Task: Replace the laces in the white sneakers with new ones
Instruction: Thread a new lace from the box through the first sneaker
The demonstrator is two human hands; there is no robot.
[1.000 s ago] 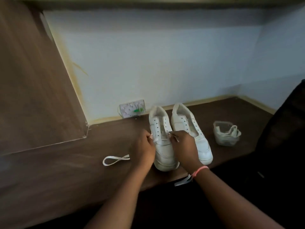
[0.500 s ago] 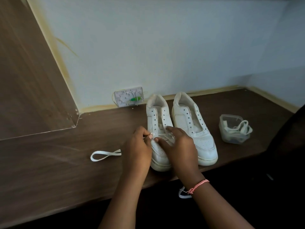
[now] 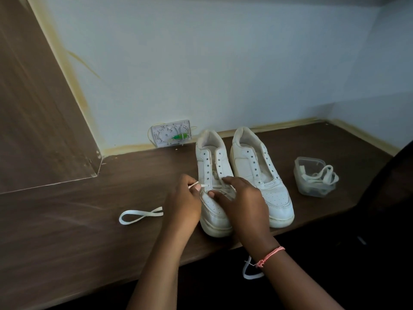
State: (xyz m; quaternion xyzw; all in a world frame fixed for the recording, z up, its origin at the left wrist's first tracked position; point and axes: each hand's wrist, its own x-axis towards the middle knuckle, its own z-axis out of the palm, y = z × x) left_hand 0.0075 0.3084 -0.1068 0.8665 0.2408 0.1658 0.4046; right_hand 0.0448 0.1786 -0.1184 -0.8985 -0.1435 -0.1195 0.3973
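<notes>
**Sneakers, white, one pair, lace fitting under way**

Sneakers stand side by side on a dark wooden desk (image 3: 89, 220), toes toward the person, heels toward the pale wall. All positions below are given from the left sneaker (image 3: 212, 211).

- Left sneaker: upright, near the desk's front edge. A new lace (image 3: 225, 189) crosses its lowest eyelets; the upper eyelets are bare.
- Right sneaker (image 3: 266, 184): just beside the left sneaker on its right, touching or nearly so. All eyelets bare, tongue exposed.
- Left hand (image 3: 184, 203): against the left sneaker's left flank. Thumb and forefinger pinch a lace end (image 3: 196, 185) that sticks out sideways at the lowest eyelet row.
- Right hand (image 3: 242, 202): lies over the toe and lower eyelets. Fingers curled, thumb and fingertips pinching the lace where it crosses the tongue. A pink thread bracelet (image 3: 269, 256) circles the wrist.
- Lace loop (image 3: 138, 214): flat on the desk, left of the left sneaker, beyond the left hand.
- Hanging lace (image 3: 251, 272): below the desk edge, in front of the sneaker, partly hidden by the right wrist.
- Clear plastic tub (image 3: 312, 177): well right of the pair, holding white laces, one loop spilling over its rim.
- Small white plate with a green part (image 3: 172, 136): against the wall, behind and left of the left sneaker's heel.
</notes>
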